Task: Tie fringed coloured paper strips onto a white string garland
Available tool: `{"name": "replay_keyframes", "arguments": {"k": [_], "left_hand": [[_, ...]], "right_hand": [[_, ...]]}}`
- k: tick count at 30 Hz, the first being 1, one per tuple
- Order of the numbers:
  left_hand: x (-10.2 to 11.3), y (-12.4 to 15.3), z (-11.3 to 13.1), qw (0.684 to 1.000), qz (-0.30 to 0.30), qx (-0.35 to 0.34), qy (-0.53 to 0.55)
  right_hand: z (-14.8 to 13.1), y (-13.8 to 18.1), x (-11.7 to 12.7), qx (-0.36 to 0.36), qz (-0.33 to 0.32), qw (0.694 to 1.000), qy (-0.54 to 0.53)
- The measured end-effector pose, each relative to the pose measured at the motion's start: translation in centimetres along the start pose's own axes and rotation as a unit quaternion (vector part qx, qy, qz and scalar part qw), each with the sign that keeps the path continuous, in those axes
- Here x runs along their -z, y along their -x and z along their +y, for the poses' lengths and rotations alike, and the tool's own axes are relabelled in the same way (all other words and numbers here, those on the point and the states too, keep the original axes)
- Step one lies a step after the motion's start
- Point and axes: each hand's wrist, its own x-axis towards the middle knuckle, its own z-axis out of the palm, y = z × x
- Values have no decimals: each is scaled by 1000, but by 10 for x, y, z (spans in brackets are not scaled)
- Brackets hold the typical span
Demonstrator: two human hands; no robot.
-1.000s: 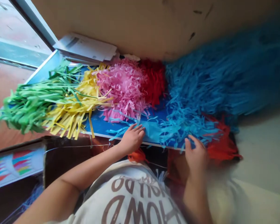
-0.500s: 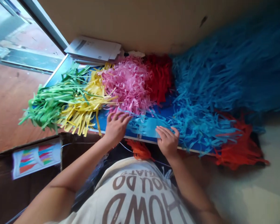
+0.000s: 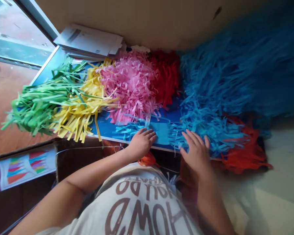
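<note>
Two hands, one light-blue fringe strip [image 3: 161,132], long axis left-right along the table [image 3: 105,129] edge. Left hand [image 3: 141,143] flat on it; right hand [image 3: 196,151] spread open, gripping nothing.

Two hands: one left hand [image 3: 140,143], one right hand [image 3: 197,153]. Six heaps of cut paper fringe, one per colour: green heap [image 3: 36,107], yellow heap [image 3: 80,111], pink heap [image 3: 129,85], red heap [image 3: 168,75], blue heap [image 3: 225,85], orange heap [image 3: 245,153]. One blue board [image 3: 107,129]; one stack of white papers [image 3: 88,40]; one printed label [image 3: 26,166].
</note>
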Motion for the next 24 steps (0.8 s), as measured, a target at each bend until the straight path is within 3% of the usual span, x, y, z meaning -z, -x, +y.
{"name": "replay_keyframes", "arguments": {"k": [2, 5, 10, 16, 24], "left_hand": [[6, 0, 2, 1000, 4, 8, 21], [13, -3, 1, 998, 10, 28, 55], [16, -8, -18, 992, 2, 83, 97], [6, -17, -21, 974, 66, 204, 70], [7, -24, -20, 979, 60, 189, 40]], "right_hand": [[-9, 0, 5, 52, -9, 998, -40], [-26, -12, -14, 103, -15, 987, -124], [-15, -36, -48, 48, -57, 978, -196], [-18, -48, -44, -37, -25, 993, -113], [-29, -48, -51, -62, 4, 995, -73]]}}
